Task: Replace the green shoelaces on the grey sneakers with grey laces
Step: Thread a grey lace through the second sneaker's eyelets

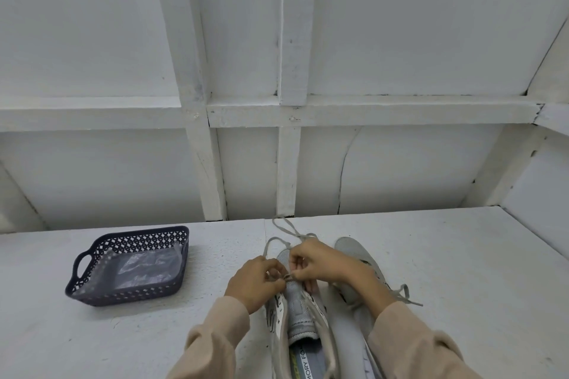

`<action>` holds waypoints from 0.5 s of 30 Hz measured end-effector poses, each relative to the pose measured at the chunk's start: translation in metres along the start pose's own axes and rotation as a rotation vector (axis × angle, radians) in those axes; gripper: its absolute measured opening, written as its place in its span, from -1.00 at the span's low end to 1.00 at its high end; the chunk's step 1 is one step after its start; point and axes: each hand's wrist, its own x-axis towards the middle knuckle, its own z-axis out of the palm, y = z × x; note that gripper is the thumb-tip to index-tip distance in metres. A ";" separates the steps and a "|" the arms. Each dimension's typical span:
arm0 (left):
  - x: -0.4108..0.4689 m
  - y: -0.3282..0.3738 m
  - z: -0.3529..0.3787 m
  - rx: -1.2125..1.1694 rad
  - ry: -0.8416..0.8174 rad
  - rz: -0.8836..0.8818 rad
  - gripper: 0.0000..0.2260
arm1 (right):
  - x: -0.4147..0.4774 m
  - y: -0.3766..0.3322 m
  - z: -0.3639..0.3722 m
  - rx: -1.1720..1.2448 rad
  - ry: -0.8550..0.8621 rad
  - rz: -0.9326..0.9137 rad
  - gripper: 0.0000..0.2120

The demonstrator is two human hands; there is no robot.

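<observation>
Two grey sneakers stand side by side at the table's near edge, toes pointing away. The left sneaker (300, 311) lies between my hands with its tongue exposed. A grey lace (284, 229) runs from its lower eyelets and loops away over the table. My left hand (254, 281) pinches the lace near the toe-side eyelets. My right hand (320, 261) pinches the lace end at the same spot. The right sneaker (357, 252) sits partly under my right forearm, with a grey lace (403, 294) tied on it. No green lace shows.
A dark blue perforated basket (129, 266) with clear plastic bags inside sits on the white table (462, 271) to the left. A white panelled wall rises behind the table's far edge.
</observation>
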 end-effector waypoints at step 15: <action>-0.003 -0.003 0.029 -0.628 0.255 -0.009 -0.93 | -0.004 0.010 0.012 0.300 0.244 0.016 -0.89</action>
